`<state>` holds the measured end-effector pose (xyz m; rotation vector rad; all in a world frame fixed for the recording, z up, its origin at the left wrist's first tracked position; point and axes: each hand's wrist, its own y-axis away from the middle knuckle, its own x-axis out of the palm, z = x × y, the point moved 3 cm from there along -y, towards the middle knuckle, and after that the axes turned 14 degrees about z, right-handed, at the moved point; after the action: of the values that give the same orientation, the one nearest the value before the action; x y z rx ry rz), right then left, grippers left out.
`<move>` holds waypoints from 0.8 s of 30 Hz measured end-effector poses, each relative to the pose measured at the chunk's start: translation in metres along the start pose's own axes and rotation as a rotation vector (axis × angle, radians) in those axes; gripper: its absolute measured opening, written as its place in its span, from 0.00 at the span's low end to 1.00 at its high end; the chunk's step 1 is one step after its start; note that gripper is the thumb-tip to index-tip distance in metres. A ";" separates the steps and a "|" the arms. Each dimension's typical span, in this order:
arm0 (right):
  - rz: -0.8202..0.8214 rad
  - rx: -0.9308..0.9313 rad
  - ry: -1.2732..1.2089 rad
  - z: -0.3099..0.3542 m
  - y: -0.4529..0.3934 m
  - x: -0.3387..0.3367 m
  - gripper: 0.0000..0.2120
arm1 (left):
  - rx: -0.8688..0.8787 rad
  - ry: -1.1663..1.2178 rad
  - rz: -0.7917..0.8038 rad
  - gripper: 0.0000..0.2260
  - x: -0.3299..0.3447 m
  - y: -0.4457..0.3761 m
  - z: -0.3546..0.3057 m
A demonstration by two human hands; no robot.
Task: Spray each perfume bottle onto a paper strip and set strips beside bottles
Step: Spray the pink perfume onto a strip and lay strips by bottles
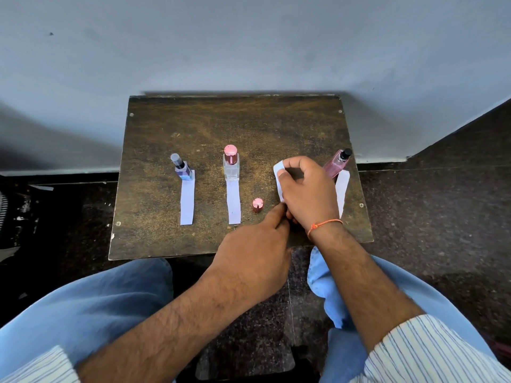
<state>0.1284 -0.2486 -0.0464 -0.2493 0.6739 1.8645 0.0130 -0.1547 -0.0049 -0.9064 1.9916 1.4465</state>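
Three perfume bottles stand in a row on a small wooden table (154,239): a blue bottle (183,169) on the left, a clear bottle with a pink cap (231,163) in the middle, and a pink bottle with a black cap (337,163) leaning at the right. A white paper strip lies in front of each: left strip (187,200), middle strip (234,202), right strip (342,189). My right hand (307,192) pinches a fourth paper strip (278,172) by its upper end. My left hand (257,252) reaches under the right hand near the strip's lower end; what its fingers hold is hidden.
A loose pink cap (257,205) lies on the table between the middle strip and my hands. The table stands against a pale wall (249,45). Dark speckled floor (428,217) surrounds it, and my knees in blue jeans (91,308) sit below its front edge.
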 end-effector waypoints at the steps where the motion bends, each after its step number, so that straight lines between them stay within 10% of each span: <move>1: -0.018 -0.003 0.030 -0.002 -0.002 0.002 0.02 | 0.002 0.001 -0.003 0.28 0.001 0.000 0.001; 16: -0.109 -0.005 0.271 0.003 -0.005 0.001 0.15 | 0.058 0.010 -0.044 0.26 0.002 0.003 0.005; 24: -0.110 -0.054 0.228 0.007 0.000 0.002 0.08 | -0.058 0.176 -0.465 0.11 -0.047 0.033 0.046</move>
<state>0.1291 -0.2430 -0.0415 -0.5303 0.7501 1.7652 0.0184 -0.0940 0.0359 -1.4524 1.7041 1.1939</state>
